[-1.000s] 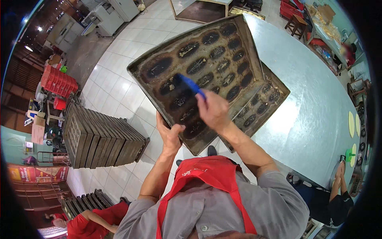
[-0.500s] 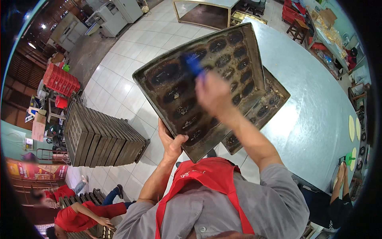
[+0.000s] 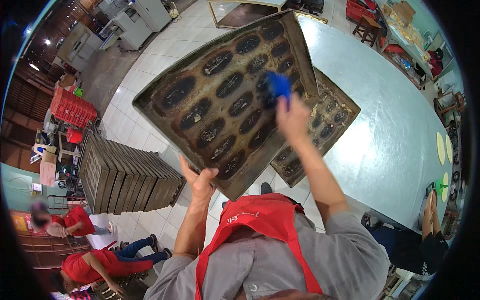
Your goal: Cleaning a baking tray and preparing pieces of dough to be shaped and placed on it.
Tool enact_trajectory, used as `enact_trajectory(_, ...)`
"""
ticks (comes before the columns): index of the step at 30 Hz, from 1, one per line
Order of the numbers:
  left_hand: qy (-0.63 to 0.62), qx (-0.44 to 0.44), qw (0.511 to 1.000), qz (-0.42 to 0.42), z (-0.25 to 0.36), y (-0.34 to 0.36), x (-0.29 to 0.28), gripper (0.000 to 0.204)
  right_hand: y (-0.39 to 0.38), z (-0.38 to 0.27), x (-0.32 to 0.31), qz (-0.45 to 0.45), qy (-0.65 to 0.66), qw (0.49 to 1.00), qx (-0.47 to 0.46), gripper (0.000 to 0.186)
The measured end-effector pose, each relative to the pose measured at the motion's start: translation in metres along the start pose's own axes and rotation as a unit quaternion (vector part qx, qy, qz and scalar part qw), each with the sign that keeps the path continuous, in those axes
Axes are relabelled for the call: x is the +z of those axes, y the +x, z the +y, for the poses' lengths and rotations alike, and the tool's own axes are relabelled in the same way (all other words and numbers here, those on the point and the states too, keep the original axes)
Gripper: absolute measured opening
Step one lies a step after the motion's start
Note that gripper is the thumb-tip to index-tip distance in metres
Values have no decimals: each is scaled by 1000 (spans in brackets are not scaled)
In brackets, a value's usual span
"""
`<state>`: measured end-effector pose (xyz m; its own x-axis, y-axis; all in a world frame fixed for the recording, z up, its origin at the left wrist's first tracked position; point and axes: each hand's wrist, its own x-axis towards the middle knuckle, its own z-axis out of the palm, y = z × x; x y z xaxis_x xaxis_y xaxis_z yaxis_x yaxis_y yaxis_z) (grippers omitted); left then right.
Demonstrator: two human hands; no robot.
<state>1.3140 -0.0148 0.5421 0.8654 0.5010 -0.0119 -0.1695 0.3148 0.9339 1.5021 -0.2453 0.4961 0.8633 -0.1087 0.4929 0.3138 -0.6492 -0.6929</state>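
I hold a dark, worn baking tray [image 3: 235, 120] tilted up in my left hand [image 3: 200, 182], thumb over its lower left edge. Rows of blackened oval patches and pale crusty bits cover its surface. My right hand [image 3: 295, 117] is closed on a blue scraper or brush [image 3: 280, 85], blurred by motion, whose head is over the right side of the tray. A second crusted tray [image 3: 330, 135] lies behind and to the right of the held one, at the edge of the steel table [image 3: 390, 135]; the held tray covers part of it.
To my left stand a tall stack of similar trays [image 3: 130, 177] and red crates [image 3: 72, 110]. Co-workers in red [image 3: 90, 267] are at lower left. Another person's arms [image 3: 430, 215] are at the table's right edge, near pale flat oval pieces [image 3: 441, 147]. A wooden stool [image 3: 367, 30] stands behind the table.
The held tray has shifted up and left with my left hand. My right hand has swept the blue tool rightward across it. The co-workers at lower left have moved and show more fully.
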Motion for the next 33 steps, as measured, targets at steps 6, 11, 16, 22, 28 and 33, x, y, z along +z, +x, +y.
enact_trajectory(6, -2, -3, 1000, -15, 4, 7, 4, 83, 18, 32, 1, -103, 174, 973, 108, 33)
enact_trajectory(11, -29, -44, 998, 26, 6, 10, 20, 84, 27, 12, -2, -108, 275, 943, 155, 28)
enact_trajectory(16, 45, 58, 997, -20, -14, 17, 43, 85, -14, -101, 0, -171, 277, 941, -95, 22)
enact_trajectory(22, 44, 65, 997, -23, -13, 20, 49, 81, -16, -101, 1, -218, 287, 932, -40, 29)
enact_trajectory(28, 22, 76, 997, -4, -3, 32, 53, 81, -27, -75, -12, -198, 246, 949, -9, 25)
enact_trajectory(33, -27, 43, 998, 37, 4, 32, 45, 80, -60, -52, -20, -189, 163, 966, -63, 17)
